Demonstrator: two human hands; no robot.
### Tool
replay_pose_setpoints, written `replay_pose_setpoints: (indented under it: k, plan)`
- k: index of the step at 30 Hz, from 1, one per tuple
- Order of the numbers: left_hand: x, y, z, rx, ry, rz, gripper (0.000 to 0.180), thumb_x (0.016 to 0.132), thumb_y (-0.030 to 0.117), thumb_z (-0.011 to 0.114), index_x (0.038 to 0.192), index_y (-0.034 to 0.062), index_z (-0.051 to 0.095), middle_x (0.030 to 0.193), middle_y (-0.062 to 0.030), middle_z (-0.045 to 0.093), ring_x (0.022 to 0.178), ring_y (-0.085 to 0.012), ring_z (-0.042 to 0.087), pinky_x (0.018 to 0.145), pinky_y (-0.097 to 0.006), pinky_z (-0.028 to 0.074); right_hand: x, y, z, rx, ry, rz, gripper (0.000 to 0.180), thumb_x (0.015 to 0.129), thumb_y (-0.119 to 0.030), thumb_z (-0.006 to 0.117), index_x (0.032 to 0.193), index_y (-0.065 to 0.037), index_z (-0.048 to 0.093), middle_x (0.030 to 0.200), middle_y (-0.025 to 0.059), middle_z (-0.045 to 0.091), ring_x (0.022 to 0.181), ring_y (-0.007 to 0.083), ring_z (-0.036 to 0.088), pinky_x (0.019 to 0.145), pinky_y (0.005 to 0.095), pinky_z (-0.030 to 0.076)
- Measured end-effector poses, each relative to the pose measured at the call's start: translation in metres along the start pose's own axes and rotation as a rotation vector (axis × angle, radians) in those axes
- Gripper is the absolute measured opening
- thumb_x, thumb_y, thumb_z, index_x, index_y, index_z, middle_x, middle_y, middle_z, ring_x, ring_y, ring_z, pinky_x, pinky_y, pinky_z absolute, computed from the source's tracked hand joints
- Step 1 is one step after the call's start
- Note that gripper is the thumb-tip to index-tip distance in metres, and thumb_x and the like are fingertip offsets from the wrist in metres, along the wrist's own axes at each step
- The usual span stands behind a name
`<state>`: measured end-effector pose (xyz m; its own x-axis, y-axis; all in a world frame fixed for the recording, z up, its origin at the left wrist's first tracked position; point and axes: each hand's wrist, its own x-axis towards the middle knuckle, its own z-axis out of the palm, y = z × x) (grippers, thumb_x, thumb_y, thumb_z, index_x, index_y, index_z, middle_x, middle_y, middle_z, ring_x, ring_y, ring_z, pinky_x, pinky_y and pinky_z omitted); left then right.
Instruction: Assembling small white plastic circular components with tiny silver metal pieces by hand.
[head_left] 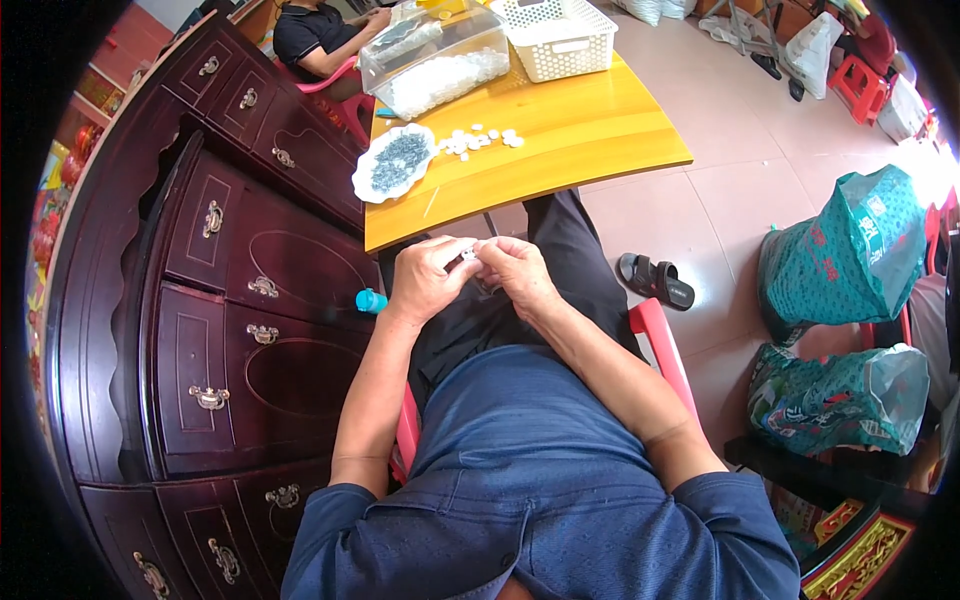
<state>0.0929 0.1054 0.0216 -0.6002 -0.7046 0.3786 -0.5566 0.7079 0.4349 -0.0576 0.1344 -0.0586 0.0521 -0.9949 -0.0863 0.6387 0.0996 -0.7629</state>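
Over my lap, my left hand [432,278] and my right hand [515,272] meet fingertip to fingertip. Both are closed in a pinch around a small white piece [468,254], whose shape is mostly covered by the fingers. Just beyond them is the near edge of a yellow wooden table [560,150]. On it, a white scallop-edged dish [361,184] holds a heap of small dark grey-blue parts [398,162]. Several small round white pieces [478,138] lie scattered to the right of the dish.
A clear plastic bin [400,70] of white pieces and a white perforated basket [565,58] stand farther back. Dark wooden drawers [230,260] line my left. A person [318,40] sits beyond them. Sandals [655,280] and teal bags [840,250] are on my right.
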Motion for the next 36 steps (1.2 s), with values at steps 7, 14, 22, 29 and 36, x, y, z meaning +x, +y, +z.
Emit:
replay_pose_setpoints:
  k: [7, 14, 22, 29, 36]
  plan:
    - [0.003, -0.002, 0.002, -0.036, -0.015, -0.007, 0.022, 0.081, 0.007, 0.076, 0.102, 0.0018, 0.074, 0.091, -0.0144, 0.074, 0.080, -0.0264, 0.073, 0.072, -0.032, 0.056, 0.001, -0.001, -0.002, -0.039, 0.026, 0.003, 0.014, 0.095, -0.016, 0.065, 0.090, -0.004, 0.070, 0.078, 0.0017, 0.067, 0.067, 0.0075, 0.059, 0.062, 0.0208, 0.047]
    - [0.005, -0.003, 0.004, -0.073, 0.009, 0.016, 0.023, 0.082, 0.008, 0.076, 0.103, 0.0010, 0.073, 0.091, -0.0145, 0.074, 0.080, -0.0254, 0.073, 0.071, -0.032, 0.056, 0.000, -0.003, 0.000, -0.038, 0.052, 0.003, 0.015, 0.095, -0.016, 0.065, 0.091, -0.003, 0.070, 0.078, 0.0013, 0.066, 0.066, 0.0070, 0.058, 0.061, 0.0208, 0.047]
    - [0.004, 0.002, 0.004, -0.161, -0.005, -0.101, 0.027, 0.080, 0.003, 0.077, 0.106, -0.0013, 0.072, 0.094, -0.0138, 0.074, 0.083, -0.0219, 0.072, 0.074, -0.031, 0.056, -0.002, -0.010, 0.004, -0.070, 0.074, -0.025, 0.017, 0.095, -0.018, 0.065, 0.091, -0.003, 0.070, 0.077, -0.0007, 0.065, 0.065, 0.0045, 0.054, 0.059, 0.0196, 0.042]
    - [0.012, 0.000, 0.010, -0.158, 0.056, -0.013, 0.024, 0.080, 0.001, 0.076, 0.104, -0.0019, 0.073, 0.093, -0.0138, 0.075, 0.082, -0.0210, 0.072, 0.075, -0.030, 0.056, 0.000, -0.014, 0.001, -0.110, 0.104, -0.058, 0.017, 0.096, -0.018, 0.065, 0.091, -0.003, 0.069, 0.076, -0.0007, 0.065, 0.065, 0.0042, 0.053, 0.058, 0.0193, 0.041]
    - [0.032, -0.010, 0.029, -0.226, 0.006, 0.001, 0.020, 0.082, 0.001, 0.075, 0.102, -0.0005, 0.074, 0.091, -0.0128, 0.075, 0.081, -0.0211, 0.072, 0.074, -0.030, 0.056, 0.009, -0.014, -0.018, -0.143, 0.171, -0.116, 0.020, 0.098, -0.020, 0.063, 0.090, -0.003, 0.068, 0.076, -0.0013, 0.063, 0.065, 0.0044, 0.053, 0.060, 0.0194, 0.042]
